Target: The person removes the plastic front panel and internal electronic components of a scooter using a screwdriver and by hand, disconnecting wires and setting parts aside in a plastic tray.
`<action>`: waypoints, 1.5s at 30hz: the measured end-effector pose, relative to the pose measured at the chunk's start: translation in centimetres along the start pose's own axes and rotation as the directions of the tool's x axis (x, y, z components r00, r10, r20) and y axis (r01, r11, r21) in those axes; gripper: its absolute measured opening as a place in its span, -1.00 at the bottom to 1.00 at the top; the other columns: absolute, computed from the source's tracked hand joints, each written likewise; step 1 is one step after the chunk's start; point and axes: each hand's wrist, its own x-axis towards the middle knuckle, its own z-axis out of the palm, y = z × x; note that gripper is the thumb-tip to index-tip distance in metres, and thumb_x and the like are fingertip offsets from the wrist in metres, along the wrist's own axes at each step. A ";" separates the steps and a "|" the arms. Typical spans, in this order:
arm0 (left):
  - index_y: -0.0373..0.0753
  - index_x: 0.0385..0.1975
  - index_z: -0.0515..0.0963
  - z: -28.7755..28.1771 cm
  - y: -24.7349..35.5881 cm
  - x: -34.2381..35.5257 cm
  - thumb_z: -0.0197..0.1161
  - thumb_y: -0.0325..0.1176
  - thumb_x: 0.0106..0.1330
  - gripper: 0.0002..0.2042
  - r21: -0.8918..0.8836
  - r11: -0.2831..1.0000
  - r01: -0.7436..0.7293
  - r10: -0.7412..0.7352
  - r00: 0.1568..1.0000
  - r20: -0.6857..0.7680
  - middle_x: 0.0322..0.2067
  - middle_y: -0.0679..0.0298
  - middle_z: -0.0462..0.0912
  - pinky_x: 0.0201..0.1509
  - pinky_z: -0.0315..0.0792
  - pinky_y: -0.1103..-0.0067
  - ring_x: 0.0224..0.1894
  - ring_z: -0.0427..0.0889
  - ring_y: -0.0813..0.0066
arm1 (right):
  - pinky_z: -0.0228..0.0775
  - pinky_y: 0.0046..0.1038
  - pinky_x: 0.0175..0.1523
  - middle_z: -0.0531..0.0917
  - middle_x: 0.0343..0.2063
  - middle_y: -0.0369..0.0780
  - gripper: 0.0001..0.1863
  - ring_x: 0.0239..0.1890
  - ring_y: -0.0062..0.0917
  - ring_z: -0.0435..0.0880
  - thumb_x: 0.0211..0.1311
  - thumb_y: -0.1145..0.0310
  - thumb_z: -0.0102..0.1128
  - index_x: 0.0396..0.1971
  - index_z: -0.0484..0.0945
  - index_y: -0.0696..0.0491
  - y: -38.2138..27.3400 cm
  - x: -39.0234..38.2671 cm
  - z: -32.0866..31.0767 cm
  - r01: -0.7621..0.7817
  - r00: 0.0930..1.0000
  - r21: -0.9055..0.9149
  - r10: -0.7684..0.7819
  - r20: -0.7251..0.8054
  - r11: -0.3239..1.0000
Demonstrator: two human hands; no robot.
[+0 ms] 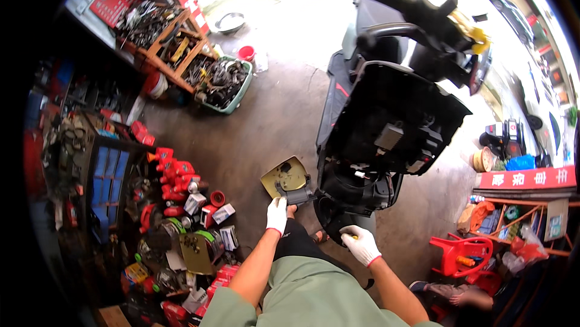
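My left hand (277, 214), in a white knit glove with a red cuff, is closed on the edge of a dark grey plastic part (298, 195). Behind that part a yellowish square tray (286, 177) sits on the floor, with small dark pieces in it. My right hand (360, 245), gloved alike, is closed near the scooter's seat end; a bit of yellow shows at its fingers, but the thing itself is too small to name. In front of me stands a black scooter (393, 121) with its inner panel, wiring and a silver finned box (389, 137) exposed.
Red bottles (175, 173), boxes and loose parts crowd the floor on the left. A green tub (232, 88) of metal parts stands by a wooden tool rack (175, 49). At right are a red plastic chair (462, 254), a shelf (513, 221) and another person's legs (459, 295).
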 end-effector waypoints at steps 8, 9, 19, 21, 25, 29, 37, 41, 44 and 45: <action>-0.41 -0.14 0.54 0.2 -12.3 7.4 0.10 -0.20 0.32 -0.65 0.101 0.972 0.214 -0.179 0.943 -0.280 -0.21 -0.09 0.66 0.00 0.46 0.31 -0.17 0.64 0.02 | 0.45 -0.57 -0.32 0.65 -0.50 -0.27 -0.76 -0.46 -0.67 0.58 0.23 0.40 0.17 -0.17 0.65 0.19 3.4 -0.1 1.5 -0.230 0.972 0.060 0.226 0.072 0.971; -0.45 -0.03 0.52 0.2 -12.6 7.7 0.12 -0.24 0.35 -0.62 0.109 0.945 0.307 -0.266 0.920 -0.287 -0.10 -0.11 0.65 0.04 0.44 0.31 -0.07 0.62 0.06 | 0.45 -0.58 -0.32 0.66 -0.49 -0.27 -0.77 -0.47 -0.67 0.58 0.24 0.41 0.16 -0.17 0.65 0.19 4.8 0.0 1.8 -0.225 0.972 0.016 0.224 0.075 0.974; -0.34 -0.21 0.59 2.7 -24.0 18.2 0.11 -0.15 0.23 -0.64 0.134 0.894 0.427 -0.332 0.833 -0.443 -0.22 -0.13 0.68 -0.06 0.51 0.23 -0.15 0.67 -0.06 | 0.44 -0.61 -0.38 0.65 -0.49 -0.29 -0.75 -0.52 -0.69 0.57 0.30 0.39 0.17 -0.12 0.64 0.19 13.3 1.6 3.6 -0.448 0.891 -0.076 0.452 0.037 0.891; -0.34 -0.22 0.61 3.3 -25.3 21.0 0.15 -0.17 0.21 -0.65 0.131 0.908 0.397 -0.319 0.861 -0.397 -0.23 -0.11 0.69 -0.04 0.51 0.27 -0.15 0.67 -0.03 | 0.41 -0.60 -0.33 0.65 -0.35 -0.31 -0.73 -0.40 -0.69 0.54 0.31 0.36 0.21 -0.04 0.62 0.12 16.1 1.2 3.8 -0.293 0.955 -0.009 0.293 0.040 0.956; -0.37 -0.14 0.63 3.8 -31.9 26.1 0.16 -0.14 0.18 -0.59 -0.036 0.928 0.370 -0.359 0.866 -0.347 -0.19 -0.11 0.69 -0.01 0.50 0.32 -0.10 0.67 -0.01 | 0.40 -0.63 -0.34 0.66 -0.37 -0.34 -0.75 -0.43 -0.72 0.53 0.31 0.38 0.19 -0.07 0.63 0.12 15.6 2.9 3.9 -0.353 0.935 -0.003 0.353 0.022 0.936; -0.36 -0.20 0.66 3.8 -33.2 29.1 0.13 -0.13 0.18 -0.60 0.001 0.895 0.445 -0.425 0.855 -0.298 -0.19 -0.11 0.69 0.05 0.49 0.33 -0.06 0.66 0.00 | 0.45 -0.60 -0.22 0.68 -0.29 -0.29 -0.73 -0.33 -0.68 0.56 0.32 0.38 0.19 -0.04 0.63 0.15 16.0 4.0 4.6 -0.398 0.917 -0.001 0.398 0.019 0.917; -0.34 -0.14 0.63 3.9 -29.3 29.0 0.14 -0.14 0.28 -0.62 0.300 0.870 0.390 -0.283 0.896 -0.343 -0.17 -0.10 0.68 0.03 0.49 0.29 -0.07 0.66 0.00 | 0.42 -0.62 -0.28 0.66 -0.32 -0.31 -0.73 -0.38 -0.71 0.54 0.33 0.36 0.18 -0.04 0.62 0.13 17.5 5.5 5.2 -0.413 0.911 -0.028 0.413 0.012 0.910; -0.28 0.12 0.52 4.1 -31.9 30.2 0.10 -0.27 0.29 -0.58 0.335 0.877 0.344 -0.262 0.928 -0.266 -0.05 -0.16 0.63 0.15 0.45 0.30 0.05 0.62 -0.03 | 0.37 -0.62 -0.35 0.62 -0.41 -0.34 -0.75 -0.45 -0.73 0.50 0.34 0.36 0.17 -0.05 0.63 0.11 17.1 6.1 5.1 -0.420 0.907 -0.039 0.420 0.006 0.907; -0.28 0.27 0.39 4.0 -34.7 31.4 0.08 -0.40 0.25 -0.48 0.268 0.832 0.486 -0.425 0.869 -0.254 -0.02 -0.21 0.61 0.18 0.45 0.34 0.09 0.60 -0.02 | 0.34 -0.62 -0.42 0.59 -0.47 -0.37 -0.77 -0.51 -0.74 0.47 0.34 0.35 0.16 -0.07 0.63 0.08 17.7 6.4 5.0 -0.410 0.912 -0.025 0.410 -0.011 0.912; -0.28 0.26 0.40 3.7 -35.1 31.5 0.08 -0.41 0.24 -0.48 0.331 0.816 0.474 -0.377 0.870 -0.317 -0.03 -0.21 0.61 0.17 0.46 0.34 0.08 0.61 -0.01 | 0.33 -0.62 -0.44 0.58 -0.49 -0.38 -0.77 -0.53 -0.74 0.46 0.34 0.35 0.16 -0.08 0.64 0.07 17.8 6.6 4.9 -0.411 0.911 -0.021 0.411 -0.016 0.911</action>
